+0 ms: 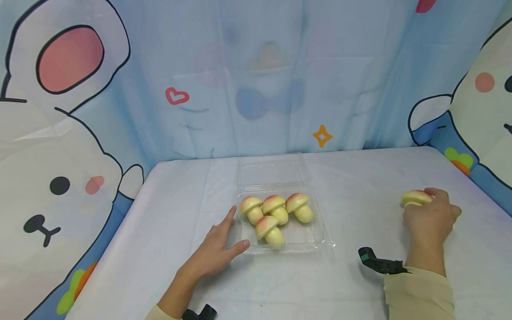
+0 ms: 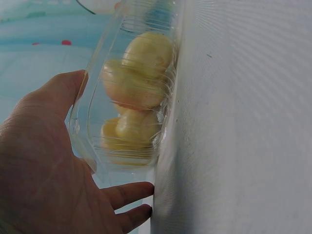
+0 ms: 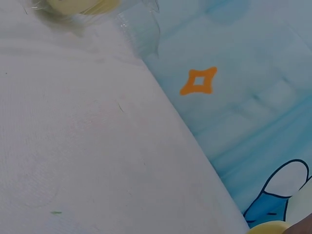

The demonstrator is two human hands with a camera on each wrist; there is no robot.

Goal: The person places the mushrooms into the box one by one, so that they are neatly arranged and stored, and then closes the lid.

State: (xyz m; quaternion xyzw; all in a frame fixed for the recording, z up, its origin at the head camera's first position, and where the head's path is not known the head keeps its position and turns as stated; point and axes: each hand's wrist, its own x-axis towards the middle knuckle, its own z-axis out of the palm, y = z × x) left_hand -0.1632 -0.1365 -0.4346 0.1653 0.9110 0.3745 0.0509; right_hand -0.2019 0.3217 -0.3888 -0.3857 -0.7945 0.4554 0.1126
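Several yellow toy mushrooms (image 1: 274, 235) with red-tinged caps lie in a clear plastic clamshell box (image 1: 306, 240), its lid (image 1: 273, 172) folded back toward the curtain. My left hand (image 1: 216, 249) is at the box's left side, fingers extended; in the left wrist view the thumb (image 2: 73, 87) is right at the box wall. Far to the right, my right hand (image 1: 432, 218) grips another toy mushroom (image 1: 416, 196) by its near side, its stem mostly hidden by the fingers. Only a sliver of that mushroom (image 3: 268, 228) appears at the right wrist view's bottom edge.
A white cloth covers the table (image 1: 356, 200). Behind it hangs a light blue curtain (image 1: 340, 80) with cartoon animals, meeting the table's far edge. Dark straps (image 1: 382, 265) sit at both wrists, over beige sleeves (image 1: 420, 293).
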